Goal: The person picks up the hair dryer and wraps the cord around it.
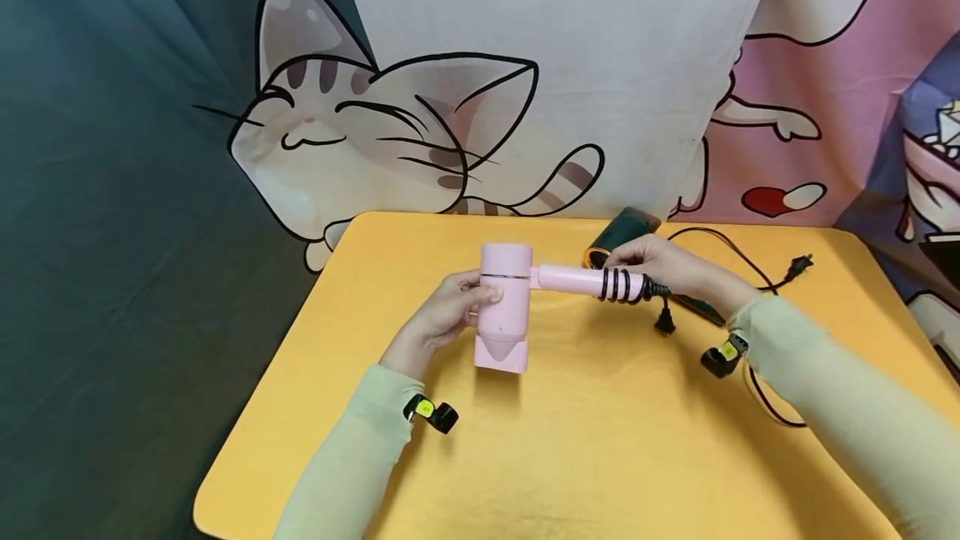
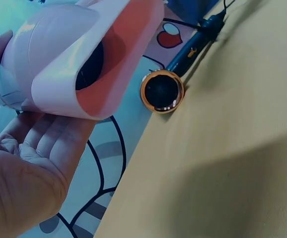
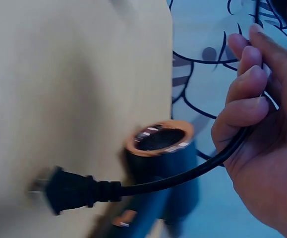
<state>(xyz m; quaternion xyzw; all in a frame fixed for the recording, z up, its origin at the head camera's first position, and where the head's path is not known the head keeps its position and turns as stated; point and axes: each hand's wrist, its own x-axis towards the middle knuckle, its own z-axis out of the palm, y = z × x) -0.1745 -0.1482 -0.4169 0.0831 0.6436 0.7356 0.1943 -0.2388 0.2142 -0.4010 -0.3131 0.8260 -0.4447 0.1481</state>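
Note:
A pink hair dryer [image 1: 506, 307] is held above the table, its handle pointing right and its nozzle toward the near side. My left hand [image 1: 444, 311] grips its barrel, with the thumb on the near face; in the left wrist view the open nozzle [image 2: 59, 82] fills the upper left. A black cord [image 1: 617, 285] is wound several times round the handle. At the handle's end, my right hand [image 1: 660, 263] holds the cord between curled fingers. From that hand hangs the cord's short end with its plug [image 3: 71, 191], clear in the right wrist view.
A dark green hair dryer [image 1: 624, 233] with a copper-coloured rim lies on the yellow table [image 1: 600, 457] behind the right hand. Its black cord [image 1: 738, 250] loops to the right, ending in a plug [image 1: 800, 266]. A cartoon-cat curtain [image 1: 420, 132] hangs behind the table.

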